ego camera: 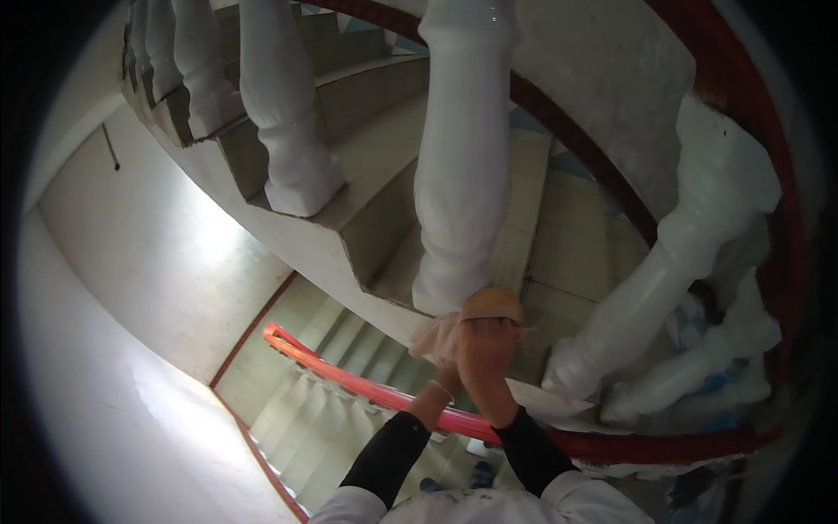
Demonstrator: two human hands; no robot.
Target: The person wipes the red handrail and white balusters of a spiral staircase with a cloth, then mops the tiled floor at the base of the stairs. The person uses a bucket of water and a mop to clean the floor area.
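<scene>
My right hand grips a tan pad, perhaps a sponge, against the lower right side of a glossy white baluster. Close beside it, my left hand is smeared by motion at the foot of the same baluster. My right hand partly covers it, and whether its fingers hold anything cannot be made out. Both forearms wear black sleeves, and a thin bracelet circles my left wrist. My arms reach over a red handrail to the stair's edge.
Tiled steps curve upward behind a row of white balusters. Another baluster leans into view at right, under a red rail. Lower steps descend at left beside a pale wall. Dark sandals show below me.
</scene>
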